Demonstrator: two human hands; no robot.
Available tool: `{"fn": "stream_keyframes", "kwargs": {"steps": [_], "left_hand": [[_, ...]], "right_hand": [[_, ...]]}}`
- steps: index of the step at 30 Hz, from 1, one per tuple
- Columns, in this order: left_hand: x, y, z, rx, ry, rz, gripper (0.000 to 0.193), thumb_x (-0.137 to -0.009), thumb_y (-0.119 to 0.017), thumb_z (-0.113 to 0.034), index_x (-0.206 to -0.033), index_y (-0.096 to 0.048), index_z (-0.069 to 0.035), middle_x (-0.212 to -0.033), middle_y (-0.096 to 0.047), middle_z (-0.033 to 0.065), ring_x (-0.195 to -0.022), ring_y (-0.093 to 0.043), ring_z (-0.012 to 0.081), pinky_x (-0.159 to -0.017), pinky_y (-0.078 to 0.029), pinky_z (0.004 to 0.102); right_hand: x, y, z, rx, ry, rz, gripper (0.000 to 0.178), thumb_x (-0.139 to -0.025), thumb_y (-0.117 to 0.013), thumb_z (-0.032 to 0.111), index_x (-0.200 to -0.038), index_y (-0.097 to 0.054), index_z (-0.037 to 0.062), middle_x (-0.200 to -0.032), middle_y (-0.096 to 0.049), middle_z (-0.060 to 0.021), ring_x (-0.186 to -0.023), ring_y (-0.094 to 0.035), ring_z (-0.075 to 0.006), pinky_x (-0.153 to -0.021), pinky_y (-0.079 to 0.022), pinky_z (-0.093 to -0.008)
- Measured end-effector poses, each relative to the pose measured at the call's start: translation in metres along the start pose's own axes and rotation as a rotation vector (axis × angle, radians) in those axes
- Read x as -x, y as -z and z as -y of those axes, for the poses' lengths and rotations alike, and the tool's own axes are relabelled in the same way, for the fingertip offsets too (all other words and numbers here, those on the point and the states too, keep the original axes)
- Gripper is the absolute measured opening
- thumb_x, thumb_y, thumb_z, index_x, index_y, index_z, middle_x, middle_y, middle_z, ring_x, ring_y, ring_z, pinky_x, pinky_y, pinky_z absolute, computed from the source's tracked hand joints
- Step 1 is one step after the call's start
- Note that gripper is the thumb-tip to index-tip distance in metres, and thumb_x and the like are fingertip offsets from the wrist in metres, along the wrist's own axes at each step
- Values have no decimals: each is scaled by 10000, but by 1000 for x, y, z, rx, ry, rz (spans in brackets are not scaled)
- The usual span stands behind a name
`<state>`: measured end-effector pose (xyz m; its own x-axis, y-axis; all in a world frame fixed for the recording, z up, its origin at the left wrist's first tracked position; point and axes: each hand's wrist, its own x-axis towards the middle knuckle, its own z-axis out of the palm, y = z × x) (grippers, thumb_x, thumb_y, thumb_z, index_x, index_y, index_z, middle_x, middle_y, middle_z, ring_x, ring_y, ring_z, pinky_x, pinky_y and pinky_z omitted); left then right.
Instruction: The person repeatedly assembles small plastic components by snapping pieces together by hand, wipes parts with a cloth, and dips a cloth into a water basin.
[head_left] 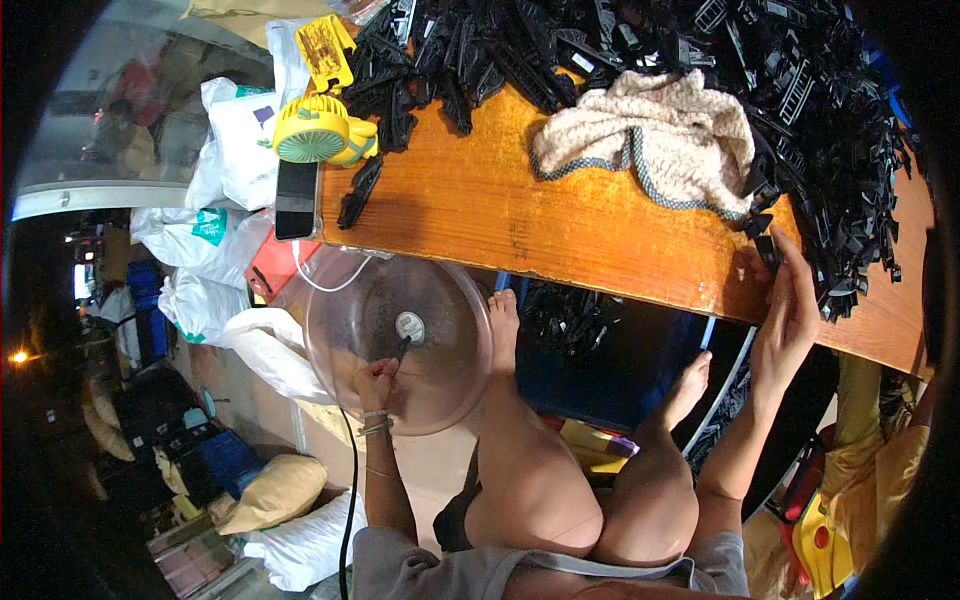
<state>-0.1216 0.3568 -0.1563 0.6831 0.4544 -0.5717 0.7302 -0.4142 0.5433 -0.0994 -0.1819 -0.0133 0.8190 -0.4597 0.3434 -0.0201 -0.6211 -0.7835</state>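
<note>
Two hands at work, seen from the head camera. Left hand [377,383], at seven o'clock of the frame, fingers curled tight around a small dark plug [402,347] on a black cord [349,480], pressed against a clear round plastic bowl [440,300]. Right hand [790,310], at three o'clock, fingers pinching a black plastic piece [768,246] at the near edge of an orange wooden table [560,230]. Heaped across twelve to two o'clock, a pile of black plastic parts [700,50]. Resting against it, a cream cloth [650,135]. Over at eleven o'clock, a yellow fan [312,130], with a dark phone [296,198] just below.
</note>
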Motion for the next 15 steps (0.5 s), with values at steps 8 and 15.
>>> {"fn": "stream_keyframes", "kwargs": {"steps": [8,15], "left_hand": [[100,-58,-137,494,-729,70,211,-812,-739,-88,-977,-672,26,-969,-625,60,-828,-569,135,-669,-460,272],[165,-147,-295,-177,-1645,190,200,-785,-706,-50,-975,-652,-19,-937,-568,94,-905,-540,291,-817,-427,407]], "right_hand": [[4,19,18,-381,-392,183,413,-939,-593,56,-1344,-534,-2,-1073,-646,-42,-876,-592,-82,-803,-469,-214],[0,2,30,-329,-28,387,235,-825,-719,65,-1049,-681,7,-933,-646,-80,-843,-616,-189,-781,-482,-302]]}}
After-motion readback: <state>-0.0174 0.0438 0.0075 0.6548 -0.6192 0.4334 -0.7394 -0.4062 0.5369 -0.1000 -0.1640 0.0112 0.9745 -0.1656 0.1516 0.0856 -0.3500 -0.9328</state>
